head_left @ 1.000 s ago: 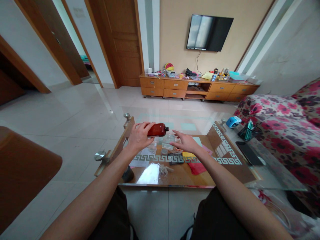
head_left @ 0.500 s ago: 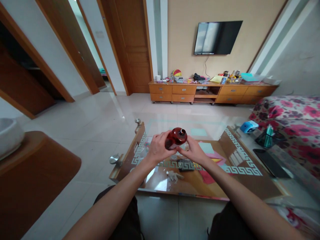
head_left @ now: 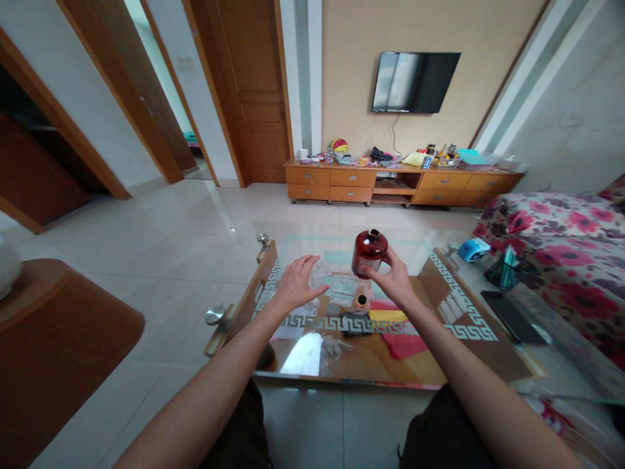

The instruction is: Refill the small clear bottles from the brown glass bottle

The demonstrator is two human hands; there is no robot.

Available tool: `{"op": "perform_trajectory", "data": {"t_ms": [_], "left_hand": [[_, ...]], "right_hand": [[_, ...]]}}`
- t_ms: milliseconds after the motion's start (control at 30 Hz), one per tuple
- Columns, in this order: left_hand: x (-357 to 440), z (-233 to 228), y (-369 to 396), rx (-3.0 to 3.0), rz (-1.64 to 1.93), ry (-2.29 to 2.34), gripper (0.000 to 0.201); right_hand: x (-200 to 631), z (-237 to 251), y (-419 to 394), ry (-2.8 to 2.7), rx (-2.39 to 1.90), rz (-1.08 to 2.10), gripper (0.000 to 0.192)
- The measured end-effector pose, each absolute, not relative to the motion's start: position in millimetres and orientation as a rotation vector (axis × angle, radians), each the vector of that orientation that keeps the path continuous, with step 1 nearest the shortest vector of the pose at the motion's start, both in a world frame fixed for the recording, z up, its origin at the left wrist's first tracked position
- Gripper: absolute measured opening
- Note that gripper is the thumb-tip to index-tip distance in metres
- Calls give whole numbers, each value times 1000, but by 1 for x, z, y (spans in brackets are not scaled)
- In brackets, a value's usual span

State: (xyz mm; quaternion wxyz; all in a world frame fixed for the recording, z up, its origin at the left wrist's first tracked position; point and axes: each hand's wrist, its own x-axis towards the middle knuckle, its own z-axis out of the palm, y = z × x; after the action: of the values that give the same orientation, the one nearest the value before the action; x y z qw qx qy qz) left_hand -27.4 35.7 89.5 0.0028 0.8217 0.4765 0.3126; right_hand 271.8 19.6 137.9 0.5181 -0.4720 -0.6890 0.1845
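Observation:
My right hand (head_left: 394,277) is wrapped round a brown glass bottle (head_left: 370,251) with a pale label and an uncovered neck, held upright above the glass coffee table (head_left: 415,365). Off to the left, my left hand (head_left: 297,283) is held over the table with its fingers spread and nothing in it. Clear containers (head_left: 343,288) are on the table between the hands, partly behind my left fingers. Near them is a round black-topped item (head_left: 361,300), its kind unclear. A crumpled whitish thing (head_left: 334,346) is closer to me.
A black pen holder (head_left: 502,277), a blue-and-white pack (head_left: 473,249) and a dark flat object (head_left: 512,317) are at the table's right. A long wooden cabinet (head_left: 351,177) stands by the far wall; a flowered sofa (head_left: 551,234) is at right, a wooden counter (head_left: 73,332) at left.
My left hand has let go of the bottle and moved left, opening. The bottle has moved right in my right hand and tipped more upright. The view has shifted slightly.

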Motion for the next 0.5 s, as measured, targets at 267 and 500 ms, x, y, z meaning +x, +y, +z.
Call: {"op": "perform_trajectory", "data": {"t_ms": [267, 500], "left_hand": [[-29, 44, 64, 2345, 879, 1567, 72], [-22, 39, 72, 2141, 939, 1608, 75]], "right_hand": [[312, 121, 44, -1531, -1159, 417, 68], [328, 107, 55, -1524, -1235, 375, 82]]}}
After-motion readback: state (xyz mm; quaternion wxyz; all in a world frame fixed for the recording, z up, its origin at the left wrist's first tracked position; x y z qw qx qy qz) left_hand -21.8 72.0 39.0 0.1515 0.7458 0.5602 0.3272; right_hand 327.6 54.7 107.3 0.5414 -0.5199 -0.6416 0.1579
